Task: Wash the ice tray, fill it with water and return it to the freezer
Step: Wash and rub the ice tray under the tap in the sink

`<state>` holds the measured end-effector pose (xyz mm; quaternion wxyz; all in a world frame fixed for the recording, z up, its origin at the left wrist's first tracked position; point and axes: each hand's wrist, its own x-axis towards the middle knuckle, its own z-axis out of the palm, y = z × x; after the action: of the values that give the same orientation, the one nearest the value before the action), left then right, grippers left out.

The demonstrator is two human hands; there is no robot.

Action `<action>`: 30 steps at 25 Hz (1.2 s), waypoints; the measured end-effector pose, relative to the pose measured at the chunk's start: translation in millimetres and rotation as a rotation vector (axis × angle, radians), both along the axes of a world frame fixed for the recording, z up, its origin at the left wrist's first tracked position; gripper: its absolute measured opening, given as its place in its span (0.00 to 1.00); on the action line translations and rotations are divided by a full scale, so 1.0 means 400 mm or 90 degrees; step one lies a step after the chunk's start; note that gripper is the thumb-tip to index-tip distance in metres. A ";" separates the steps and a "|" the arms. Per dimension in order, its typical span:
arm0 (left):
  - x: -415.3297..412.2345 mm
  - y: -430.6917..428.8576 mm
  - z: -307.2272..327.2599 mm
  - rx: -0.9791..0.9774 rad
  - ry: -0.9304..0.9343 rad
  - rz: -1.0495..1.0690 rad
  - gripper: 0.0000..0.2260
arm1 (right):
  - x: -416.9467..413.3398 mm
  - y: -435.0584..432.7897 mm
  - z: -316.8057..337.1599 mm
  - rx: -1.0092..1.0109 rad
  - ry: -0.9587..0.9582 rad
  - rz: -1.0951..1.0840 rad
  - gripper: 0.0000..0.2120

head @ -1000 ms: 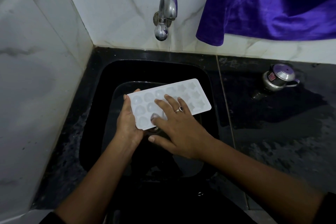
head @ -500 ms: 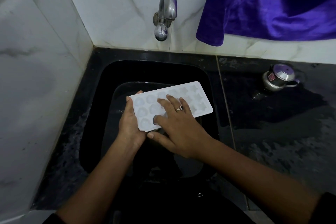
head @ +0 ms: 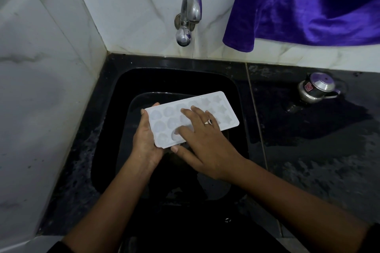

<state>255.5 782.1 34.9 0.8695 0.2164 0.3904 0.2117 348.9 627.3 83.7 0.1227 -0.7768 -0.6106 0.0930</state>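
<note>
A white ice tray (head: pixel 222 109) with round and star-shaped cells is held level over the black sink (head: pixel 123 92). My left hand (head: pixel 145 139) grips its near-left end, thumb on the short edge and fingers underneath. My right hand (head: pixel 202 139), wearing a ring, lies flat on top of the tray with straight fingers spread over the cells. The chrome tap (head: pixel 188 16) sits on the wall above the sink, and no water runs from it.
A purple cloth (head: pixel 308 4) hangs over the wall ledge at the upper right. A small steel pot with a lid (head: pixel 316 88) stands on the wet black counter (head: pixel 318 150) to the right. White marble-tiled walls close in the left and back.
The tray has shifted slightly up and to the right. My right hand's fingers have slid further along the top of the tray.
</note>
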 end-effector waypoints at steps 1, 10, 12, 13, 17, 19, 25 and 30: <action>0.001 -0.002 -0.001 -0.014 0.001 -0.008 0.26 | -0.003 0.006 0.004 0.002 0.005 0.011 0.22; 0.009 -0.028 0.020 -0.045 0.002 -0.008 0.24 | -0.040 0.035 -0.014 -0.028 -0.062 0.071 0.20; 0.007 -0.032 0.015 -0.052 -0.003 -0.004 0.23 | -0.032 0.035 -0.011 -0.018 -0.070 0.057 0.18; 0.007 -0.034 0.013 -0.056 -0.009 -0.009 0.24 | -0.033 0.035 -0.012 -0.017 -0.070 0.052 0.18; 0.013 -0.036 0.021 -0.060 0.001 -0.020 0.25 | -0.036 0.041 -0.014 -0.029 -0.070 0.079 0.19; 0.011 -0.034 0.030 -0.057 0.001 -0.011 0.24 | -0.024 0.036 -0.007 -0.019 -0.062 0.060 0.19; 0.012 -0.042 0.040 -0.080 -0.002 -0.027 0.26 | -0.018 0.026 -0.001 -0.026 -0.071 0.066 0.23; 0.009 -0.034 0.031 -0.066 -0.019 -0.040 0.26 | -0.023 0.008 -0.009 -0.019 -0.067 0.075 0.22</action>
<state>259.1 768.5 47.2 0.8915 0.1801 0.3806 0.1673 339.7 630.5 80.2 0.0732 -0.7451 -0.6594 0.0686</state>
